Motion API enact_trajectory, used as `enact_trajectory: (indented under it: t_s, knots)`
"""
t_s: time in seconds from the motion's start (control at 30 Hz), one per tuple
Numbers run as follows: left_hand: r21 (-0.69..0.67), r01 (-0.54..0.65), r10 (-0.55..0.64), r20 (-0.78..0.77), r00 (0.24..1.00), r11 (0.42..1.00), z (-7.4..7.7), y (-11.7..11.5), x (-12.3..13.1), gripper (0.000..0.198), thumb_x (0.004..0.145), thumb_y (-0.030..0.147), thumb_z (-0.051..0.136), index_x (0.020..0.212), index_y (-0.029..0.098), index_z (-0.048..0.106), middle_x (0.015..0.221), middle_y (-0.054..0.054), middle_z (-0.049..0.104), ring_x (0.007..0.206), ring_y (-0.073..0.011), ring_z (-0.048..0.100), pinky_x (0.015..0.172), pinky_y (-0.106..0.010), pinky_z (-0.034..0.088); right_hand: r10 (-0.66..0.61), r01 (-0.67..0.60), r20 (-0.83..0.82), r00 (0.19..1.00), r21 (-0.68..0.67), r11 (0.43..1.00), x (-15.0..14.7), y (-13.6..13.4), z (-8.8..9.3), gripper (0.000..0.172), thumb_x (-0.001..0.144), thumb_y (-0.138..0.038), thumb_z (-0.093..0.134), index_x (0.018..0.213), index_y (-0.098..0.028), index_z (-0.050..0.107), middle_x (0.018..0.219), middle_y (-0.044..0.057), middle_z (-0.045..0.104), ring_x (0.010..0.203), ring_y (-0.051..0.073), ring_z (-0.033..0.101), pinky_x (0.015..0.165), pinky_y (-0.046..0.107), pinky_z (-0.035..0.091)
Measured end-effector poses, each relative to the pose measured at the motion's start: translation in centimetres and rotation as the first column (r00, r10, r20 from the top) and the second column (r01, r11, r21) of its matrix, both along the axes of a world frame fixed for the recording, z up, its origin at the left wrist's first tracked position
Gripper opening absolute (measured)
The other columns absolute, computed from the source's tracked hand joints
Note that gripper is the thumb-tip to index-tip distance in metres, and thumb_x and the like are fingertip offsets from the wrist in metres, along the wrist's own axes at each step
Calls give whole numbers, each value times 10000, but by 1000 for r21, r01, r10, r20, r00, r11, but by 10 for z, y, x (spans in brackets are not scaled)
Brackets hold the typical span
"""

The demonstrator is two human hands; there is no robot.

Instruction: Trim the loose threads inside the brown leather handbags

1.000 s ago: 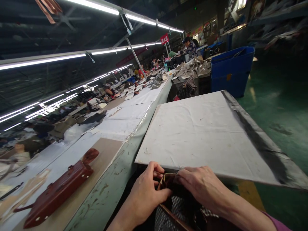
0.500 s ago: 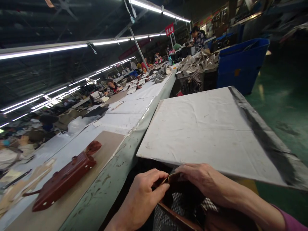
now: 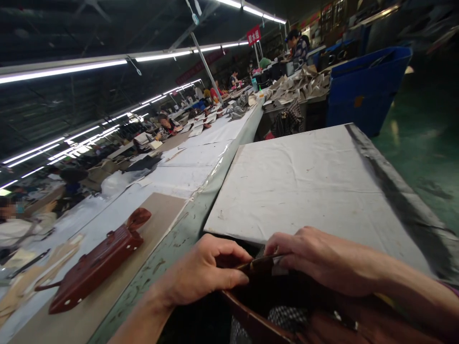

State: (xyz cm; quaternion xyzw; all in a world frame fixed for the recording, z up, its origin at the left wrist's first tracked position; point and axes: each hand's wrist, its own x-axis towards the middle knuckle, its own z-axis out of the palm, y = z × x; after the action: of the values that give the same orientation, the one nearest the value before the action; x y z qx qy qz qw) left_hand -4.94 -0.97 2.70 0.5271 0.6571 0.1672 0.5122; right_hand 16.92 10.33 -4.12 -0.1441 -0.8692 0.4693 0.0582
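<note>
At the bottom of the view I have a brown leather bag [image 3: 256, 319], its mouth facing up and its inside dark. My left hand [image 3: 210, 270] pinches the rim at the left corner, thumb on the near side and fingers beyond. Further right along the far rim, my right hand [image 3: 315, 258] is closed over the edge, and a small pale patch shows by its fingertips. Black-and-white checked cloth shows within and beside the bag; whose it is I cannot tell. Another brown leather bag [image 3: 102, 263] lies on its side on the table to the left.
A long table [image 3: 172, 243] with a green edge runs away at left. Right of it stands a lower white-covered board [image 3: 297, 186]. Beyond are a blue bin [image 3: 366, 91] and a heap of grey-beige pieces [image 3: 301, 86]. Other people sit along the table's far side.
Both hands have risen a little, bringing the rim up. My right hand has shifted along the far rim, and the bag's mouth shows wider. The bag on the table has stayed put.
</note>
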Motion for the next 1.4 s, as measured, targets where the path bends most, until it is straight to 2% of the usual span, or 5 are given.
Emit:
enact_trajectory:
  t_s: [0.27,0.67,1.03,1.17,1.4]
  knots:
    - [-30,-72,74,85,994,997,-51,23,-5,225,723,136,640,941,143,695,826,1,693,773,-151,615,718,-244,451,-151,153,91,984,-13,988,-13,1,-29,183,950,-208,439,1023,-205,606,746,-4,611,663,125,522,607,237,341]
    - [289,-38,118,-265,957,957,-44,13,17,209,699,93,677,745,215,513,912,47,638,823,-147,578,677,-225,409,-160,163,96,982,-21,986,-15,5,-31,164,917,-206,457,977,-193,609,718,1,602,640,127,517,593,232,328]
    - [293,139,70,-602,795,946,-47,22,31,184,746,124,658,695,202,499,817,12,642,749,-179,589,698,-291,398,-200,200,72,977,6,980,-10,6,-35,180,933,-223,438,971,-193,612,726,17,637,630,133,544,584,229,343]
    - [297,171,48,-609,792,940,-49,24,30,181,761,100,615,679,201,490,808,10,634,742,-173,589,690,-287,403,-208,207,67,976,17,978,-10,7,-35,176,919,-205,450,975,-194,617,740,23,647,656,141,561,601,232,351]
    - [434,153,31,-389,921,888,-53,25,23,227,744,6,571,647,190,481,897,8,602,768,-126,569,686,-235,415,-189,189,37,981,4,982,-11,7,-34,267,921,-197,445,1120,-231,620,746,12,655,668,147,578,632,234,378]
